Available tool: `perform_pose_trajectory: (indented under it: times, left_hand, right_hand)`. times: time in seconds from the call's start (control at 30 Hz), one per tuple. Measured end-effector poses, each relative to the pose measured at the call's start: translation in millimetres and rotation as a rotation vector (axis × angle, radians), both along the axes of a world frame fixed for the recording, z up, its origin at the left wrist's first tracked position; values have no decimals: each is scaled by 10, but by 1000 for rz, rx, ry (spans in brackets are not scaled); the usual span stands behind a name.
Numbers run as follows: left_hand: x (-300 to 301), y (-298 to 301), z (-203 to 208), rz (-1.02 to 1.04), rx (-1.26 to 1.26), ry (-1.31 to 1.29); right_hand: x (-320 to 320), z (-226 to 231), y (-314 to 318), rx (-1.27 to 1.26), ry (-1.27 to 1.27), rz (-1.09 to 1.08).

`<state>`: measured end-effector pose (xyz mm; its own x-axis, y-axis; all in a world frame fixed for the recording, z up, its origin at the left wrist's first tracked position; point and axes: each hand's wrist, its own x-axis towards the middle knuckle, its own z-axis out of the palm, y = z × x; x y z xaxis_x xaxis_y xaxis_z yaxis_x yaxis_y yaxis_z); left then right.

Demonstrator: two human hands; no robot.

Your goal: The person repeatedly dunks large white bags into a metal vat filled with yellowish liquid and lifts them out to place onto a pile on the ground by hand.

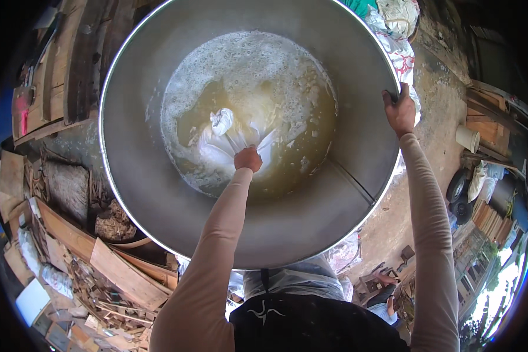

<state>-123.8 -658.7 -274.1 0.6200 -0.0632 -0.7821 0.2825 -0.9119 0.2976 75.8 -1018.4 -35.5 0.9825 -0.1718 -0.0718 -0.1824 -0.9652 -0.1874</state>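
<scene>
A big round metal vat (287,234) fills the middle of the view, with cloudy yellowish liquid (293,164) and white foam at its bottom. Part of a white cloth (215,146) lies in the liquid, and a bunched knob of it sticks up. My left hand (248,159) reaches down into the vat, closed around gathered folds of this cloth. At the vat's right side, my right hand (399,110) grips the rim, fingers wrapped over the edge. A thin dark rod (353,183) leans from the liquid up the inner wall toward the lower right rim.
Wooden planks (58,64) stand at the far left, and scrap wood (120,293) is heaped at the near left. White sacks (396,47) touch the vat's far right. A pale bucket (467,138) and black wheels (460,193) are on the right. Another person (387,302) is at the lower right.
</scene>
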Motion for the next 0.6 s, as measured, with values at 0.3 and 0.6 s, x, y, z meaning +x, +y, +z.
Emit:
perform_pose_trajectory:
  times: [0.3, 0.6]
  left_hand:
    - [-129, -226, 194, -19, 12, -46]
    - [-353, -148, 448, -3, 20, -32]
  right_hand:
    - [-4, 49, -15, -10, 20, -11]
    - [3, 55, 19, -6, 16, -22]
